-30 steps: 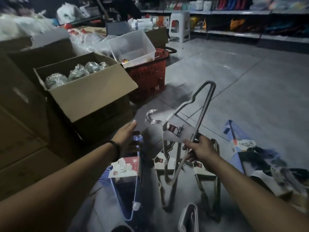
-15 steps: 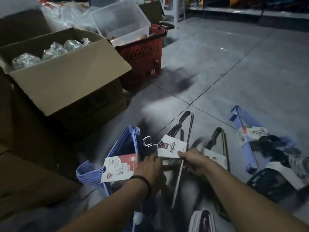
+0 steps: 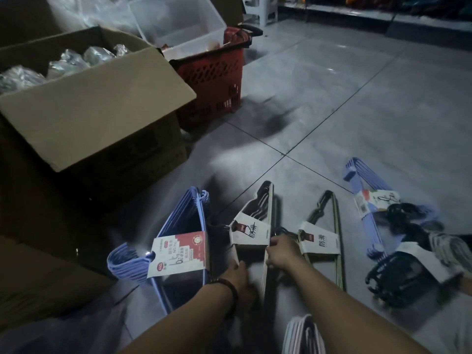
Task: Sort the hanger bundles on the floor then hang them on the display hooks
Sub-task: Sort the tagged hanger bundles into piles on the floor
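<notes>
On floor [image 3: 357,111], right hand [image 3: 282,254] on bundle [image 3: 251,229]

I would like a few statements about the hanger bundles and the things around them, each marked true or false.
1. The right hand grips the dark hanger bundle. True.
2. The red basket lies on its side. False: it stands upright, a clear tub on top.
3. The blue bundle with the red label lies left of the dark hanger bundle. True.
4. The cardboard box is closed. False: its flaps are open.
5. The green bundle hangs on a hook. False: it lies on the floor.
</notes>
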{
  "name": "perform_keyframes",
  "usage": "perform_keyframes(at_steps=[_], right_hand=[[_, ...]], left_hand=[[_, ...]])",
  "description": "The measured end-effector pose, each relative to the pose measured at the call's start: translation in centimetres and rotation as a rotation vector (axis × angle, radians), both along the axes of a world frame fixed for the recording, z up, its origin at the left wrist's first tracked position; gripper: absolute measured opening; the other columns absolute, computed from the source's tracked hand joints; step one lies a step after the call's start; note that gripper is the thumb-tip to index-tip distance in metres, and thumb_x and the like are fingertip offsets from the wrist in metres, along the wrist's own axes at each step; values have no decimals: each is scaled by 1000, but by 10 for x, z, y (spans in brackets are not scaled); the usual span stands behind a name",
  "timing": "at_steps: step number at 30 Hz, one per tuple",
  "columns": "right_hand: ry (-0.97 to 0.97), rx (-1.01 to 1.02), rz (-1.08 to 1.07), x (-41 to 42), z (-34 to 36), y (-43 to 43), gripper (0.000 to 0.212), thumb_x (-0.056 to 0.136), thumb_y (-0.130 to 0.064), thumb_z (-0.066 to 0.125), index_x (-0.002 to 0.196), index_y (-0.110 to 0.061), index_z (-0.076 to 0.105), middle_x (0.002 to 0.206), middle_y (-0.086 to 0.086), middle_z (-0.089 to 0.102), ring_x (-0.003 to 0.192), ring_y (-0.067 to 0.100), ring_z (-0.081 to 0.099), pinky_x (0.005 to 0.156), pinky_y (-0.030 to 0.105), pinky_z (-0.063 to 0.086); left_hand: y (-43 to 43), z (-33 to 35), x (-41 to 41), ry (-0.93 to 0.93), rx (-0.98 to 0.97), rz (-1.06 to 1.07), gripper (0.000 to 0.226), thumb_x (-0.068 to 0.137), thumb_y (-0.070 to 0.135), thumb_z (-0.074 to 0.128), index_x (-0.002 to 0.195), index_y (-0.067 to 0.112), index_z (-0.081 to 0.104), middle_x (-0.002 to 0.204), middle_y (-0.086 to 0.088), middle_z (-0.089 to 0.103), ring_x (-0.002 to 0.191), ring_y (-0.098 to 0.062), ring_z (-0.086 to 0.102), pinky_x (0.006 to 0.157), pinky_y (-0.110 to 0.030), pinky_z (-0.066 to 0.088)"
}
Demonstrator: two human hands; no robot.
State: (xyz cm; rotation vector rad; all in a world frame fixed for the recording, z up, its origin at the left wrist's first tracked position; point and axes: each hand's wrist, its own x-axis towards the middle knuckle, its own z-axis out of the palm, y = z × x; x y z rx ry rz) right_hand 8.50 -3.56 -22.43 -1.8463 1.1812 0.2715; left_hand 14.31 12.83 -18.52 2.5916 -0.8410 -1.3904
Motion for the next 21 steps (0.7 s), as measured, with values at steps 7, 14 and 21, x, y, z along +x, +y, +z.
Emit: perform_keyframes(at_steps=[7, 14, 21], right_hand=[[-30, -105, 261, -55, 92, -22, 25, 97, -26, 64, 117, -21, 77, 119, 7, 74, 107, 28, 69, 94, 32, 52], [-15, -60, 232, -172, 185, -87, 16, 98, -26, 66, 96, -15, 78, 98, 15, 77, 82, 30, 73, 69, 35, 58], [38, -262, -7, -338, 224, -174, 31, 92, -31, 64, 84, -1, 70, 78, 17, 73, 78, 35, 71, 66, 33, 47]], left_hand=[[-11, 38, -23, -318, 203, -281, 64, 97, 36, 61, 154, 19, 35, 162, -18, 22, 139, -43, 40, 108, -57, 43], [-89, 111, -99, -366, 115, -629, 47, 97, 41, 57, 139, 20, 58, 145, -12, 56, 130, -35, 57, 108, -49, 48], [-163, 160, -231, -222, -71, -684, 43, 107, 37, 44, 138, 14, 61, 139, -8, 62, 126, -31, 60, 104, -36, 49]])
